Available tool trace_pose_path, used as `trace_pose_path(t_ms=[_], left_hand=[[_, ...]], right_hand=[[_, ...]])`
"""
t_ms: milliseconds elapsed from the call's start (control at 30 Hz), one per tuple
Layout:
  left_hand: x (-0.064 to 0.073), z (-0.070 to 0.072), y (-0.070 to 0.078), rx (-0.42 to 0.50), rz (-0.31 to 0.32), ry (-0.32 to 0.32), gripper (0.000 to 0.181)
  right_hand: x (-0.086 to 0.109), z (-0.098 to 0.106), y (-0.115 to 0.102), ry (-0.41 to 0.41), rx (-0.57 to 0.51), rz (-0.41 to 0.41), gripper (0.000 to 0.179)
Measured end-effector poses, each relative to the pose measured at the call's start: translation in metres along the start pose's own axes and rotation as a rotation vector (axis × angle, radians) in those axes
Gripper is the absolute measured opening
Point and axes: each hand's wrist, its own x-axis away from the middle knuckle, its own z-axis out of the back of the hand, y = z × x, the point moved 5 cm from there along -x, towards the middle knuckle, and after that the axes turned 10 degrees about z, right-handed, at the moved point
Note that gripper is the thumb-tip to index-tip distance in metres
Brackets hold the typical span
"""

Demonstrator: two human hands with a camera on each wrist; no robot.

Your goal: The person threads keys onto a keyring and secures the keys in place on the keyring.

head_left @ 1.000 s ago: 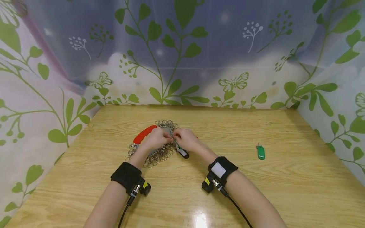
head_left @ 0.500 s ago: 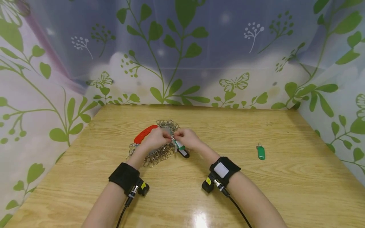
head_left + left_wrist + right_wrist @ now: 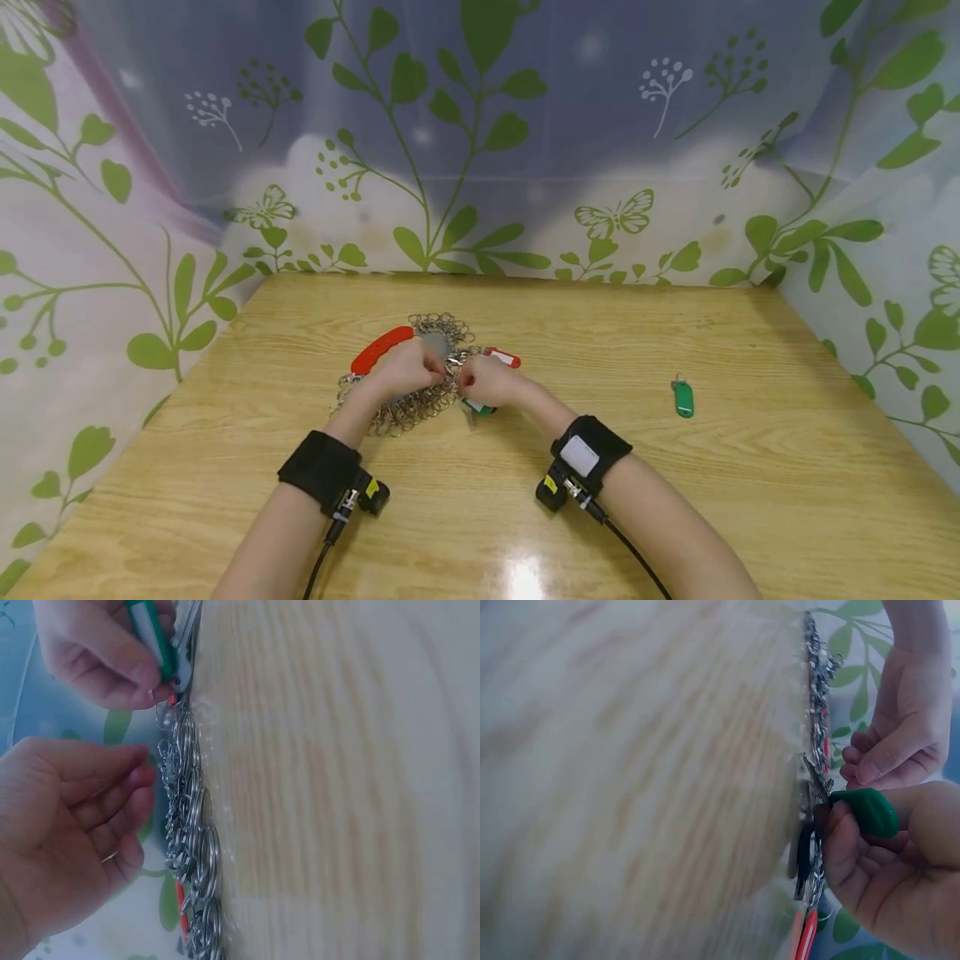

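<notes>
My right hand pinches a green key tag by its ring end, and a silver key hangs with it. Just left of it, my left hand hovers at the ring cluster with loosely curled fingers, nothing visible in its grasp. Under both hands lies a key holder with a red handle, a grey plate and many metal rings round its edge. A red key tag lies at its right side, partly behind my right hand. A black tag shows in the right wrist view.
A second green key tag lies apart on the right of the wooden table. A patterned curtain stands along the back and both sides.
My hands have come apart from where they met at one ring. The right hand moved slightly nearer with the green tag, and the red tag has come into sight.
</notes>
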Motion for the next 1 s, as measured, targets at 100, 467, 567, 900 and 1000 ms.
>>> trace_pose_path(t_ms=[100, 467, 567, 900, 1000], left_hand=[[0.001, -0.002, 0.004, -0.049, -0.023, -0.050, 0.013], [0.007, -0.005, 0.010, -0.113, -0.078, -0.106, 0.024], [0.009, -0.006, 0.009, -0.130, -0.067, -0.125, 0.029], [0.022, -0.006, 0.014, -0.285, 0.052, -0.161, 0.033], [0.027, -0.007, 0.015, -0.329, 0.055, -0.181, 0.031]], right_hand=[[0.001, -0.001, -0.005, -0.031, 0.051, 0.013, 0.015], [0.001, -0.006, -0.012, -0.077, 0.145, 0.030, 0.019], [0.004, -0.006, -0.013, -0.060, 0.147, 0.049, 0.019], [0.043, 0.042, -0.001, 0.026, 0.122, -0.026, 0.020], [0.066, 0.072, 0.015, 0.087, 0.114, -0.068, 0.026]])
